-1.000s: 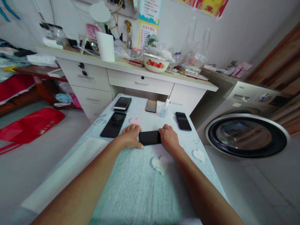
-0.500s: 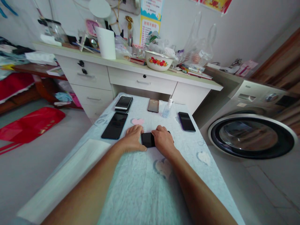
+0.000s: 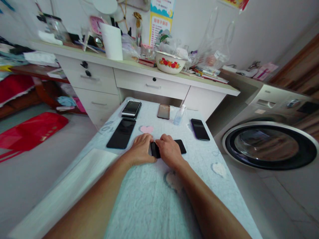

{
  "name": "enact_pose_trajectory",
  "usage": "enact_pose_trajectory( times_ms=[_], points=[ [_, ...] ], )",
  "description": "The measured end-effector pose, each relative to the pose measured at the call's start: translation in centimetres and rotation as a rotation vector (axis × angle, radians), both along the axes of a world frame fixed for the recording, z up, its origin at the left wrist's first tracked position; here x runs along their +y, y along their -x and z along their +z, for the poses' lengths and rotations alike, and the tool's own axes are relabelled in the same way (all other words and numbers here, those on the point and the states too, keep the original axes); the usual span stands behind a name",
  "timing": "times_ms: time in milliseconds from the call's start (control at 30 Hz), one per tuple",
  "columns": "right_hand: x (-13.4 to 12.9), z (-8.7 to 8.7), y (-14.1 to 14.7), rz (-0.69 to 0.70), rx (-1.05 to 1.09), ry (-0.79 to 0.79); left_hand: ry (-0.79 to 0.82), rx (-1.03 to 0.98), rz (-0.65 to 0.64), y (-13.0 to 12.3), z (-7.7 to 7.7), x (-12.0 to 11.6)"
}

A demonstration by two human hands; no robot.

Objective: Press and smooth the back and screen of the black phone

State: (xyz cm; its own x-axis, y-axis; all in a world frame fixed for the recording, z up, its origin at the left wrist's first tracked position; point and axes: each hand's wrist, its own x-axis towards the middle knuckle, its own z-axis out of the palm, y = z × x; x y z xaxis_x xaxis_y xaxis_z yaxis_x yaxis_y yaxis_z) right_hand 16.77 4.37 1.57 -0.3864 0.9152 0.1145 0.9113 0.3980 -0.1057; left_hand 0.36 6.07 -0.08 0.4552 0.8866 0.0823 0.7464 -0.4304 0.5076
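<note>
A black smartphone (image 3: 180, 146) lies flat and sideways on the cloth-covered table, its screen up. My left hand (image 3: 141, 151) steadies its left end, thumb at the near edge and fingers at the far edge. Across the screen, left of the middle, rests my right hand (image 3: 169, 152), fingers bent together and pressed down. Whatever may be under those fingertips is hidden. Beyond the hands stand a clear spray bottle (image 3: 178, 116) and a brown phone case (image 3: 163, 111).
Left of the hands lies a larger dark phone (image 3: 122, 133), with a stack of phones (image 3: 131, 109) behind it. Another phone (image 3: 200, 129) is near the table's right edge. A white cabinet (image 3: 152, 83) closes off the back; a washing machine (image 3: 269, 142) stands at right.
My right hand has slid left along the phone, nearer my left hand, so the phone's right end now shows. My left hand stays in place. The view has shifted slightly.
</note>
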Motion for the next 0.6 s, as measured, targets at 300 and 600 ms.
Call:
enact_pose_trajectory(
  times_ms=[300, 600],
  points=[
    [-0.1, 0.5, 0.0, -0.003, -0.032, -0.001, -0.024, -0.009, -0.018, 0.1, -0.2, 0.1],
    [0.1, 0.4, -2.0, -0.111, -0.069, -0.024, -0.01, 0.008, -0.019, 0.1, -0.1, 0.0]
  ],
)
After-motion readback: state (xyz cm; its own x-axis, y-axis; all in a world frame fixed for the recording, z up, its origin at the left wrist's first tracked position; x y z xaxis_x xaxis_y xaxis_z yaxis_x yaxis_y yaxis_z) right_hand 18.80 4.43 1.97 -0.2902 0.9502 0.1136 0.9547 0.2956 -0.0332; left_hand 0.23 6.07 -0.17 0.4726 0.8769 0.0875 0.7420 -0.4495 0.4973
